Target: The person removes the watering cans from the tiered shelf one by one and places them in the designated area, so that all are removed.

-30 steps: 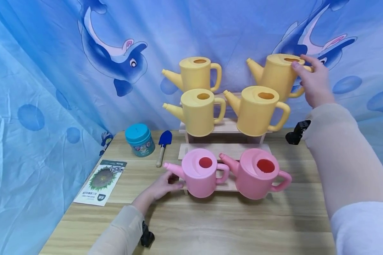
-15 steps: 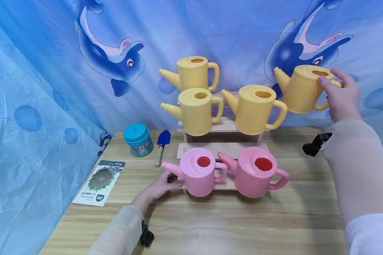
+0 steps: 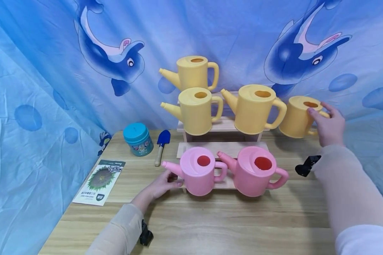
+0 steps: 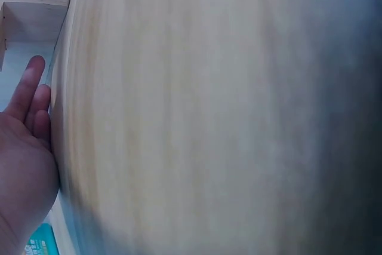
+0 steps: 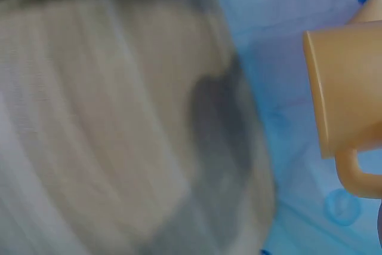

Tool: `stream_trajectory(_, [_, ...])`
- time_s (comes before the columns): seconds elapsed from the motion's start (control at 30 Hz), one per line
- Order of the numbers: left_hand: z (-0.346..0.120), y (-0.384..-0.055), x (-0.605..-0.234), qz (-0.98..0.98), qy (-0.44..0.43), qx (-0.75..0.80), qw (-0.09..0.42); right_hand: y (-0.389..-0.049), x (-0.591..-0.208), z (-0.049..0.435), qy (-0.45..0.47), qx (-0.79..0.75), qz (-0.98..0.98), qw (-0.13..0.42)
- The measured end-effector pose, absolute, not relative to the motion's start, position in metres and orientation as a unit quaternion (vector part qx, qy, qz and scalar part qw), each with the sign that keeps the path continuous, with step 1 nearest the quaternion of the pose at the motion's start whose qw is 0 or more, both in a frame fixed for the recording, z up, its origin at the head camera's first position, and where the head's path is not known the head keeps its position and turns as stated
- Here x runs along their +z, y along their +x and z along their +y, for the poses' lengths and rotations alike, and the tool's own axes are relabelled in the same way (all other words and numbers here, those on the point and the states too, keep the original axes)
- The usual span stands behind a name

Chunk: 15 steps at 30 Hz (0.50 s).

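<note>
My right hand (image 3: 330, 124) pinches a yellow watering can (image 3: 294, 118) at its top, thumb by the filling hole. The can is upright, right of a tiered wooden stand (image 3: 223, 150), low near the table's back edge. Its base and handle show in the right wrist view as a yellow watering can (image 5: 349, 88) seen from below. My left hand (image 3: 159, 185) rests low at the stand's left end, thumb at the bottom board, below the spout of a light pink watering can (image 3: 198, 179). In the left wrist view the left hand (image 4: 27, 141) has fingers extended toward the stand.
Three more yellow cans, a top one (image 3: 193, 74), a left one (image 3: 196, 113) and a right one (image 3: 253, 111), stand on upper tiers. A darker pink can (image 3: 253, 177) is lower right. Left lie a teal jar (image 3: 138, 140), trowel (image 3: 161, 145) and seed packet (image 3: 99, 182).
My right hand has taken the yellow can off the top tier, moved it right, then lowered it beside the stand. The left hand stays at the stand's left end.
</note>
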<state>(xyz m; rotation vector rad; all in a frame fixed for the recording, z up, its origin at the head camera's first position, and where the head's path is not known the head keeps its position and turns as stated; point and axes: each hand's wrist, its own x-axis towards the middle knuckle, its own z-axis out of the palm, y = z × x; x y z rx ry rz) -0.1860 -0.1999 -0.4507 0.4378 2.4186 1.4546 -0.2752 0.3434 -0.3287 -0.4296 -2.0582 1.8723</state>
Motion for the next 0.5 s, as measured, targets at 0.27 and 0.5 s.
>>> stream_trajectory(0.27, [-0.199, -0.187, -0.451, 0.841, 0.153, 0.501, 0.139, -0.276, -0.381, 0.33, -0.187, 0.639, -0.733, 0.139])
stream_trajectory(0.5, [-0.199, -0.186, -0.45, 0.843, 0.153, 0.497, 0.139, -0.279, -0.405, 0.318, -0.21, 0.617, -0.747, 0.131])
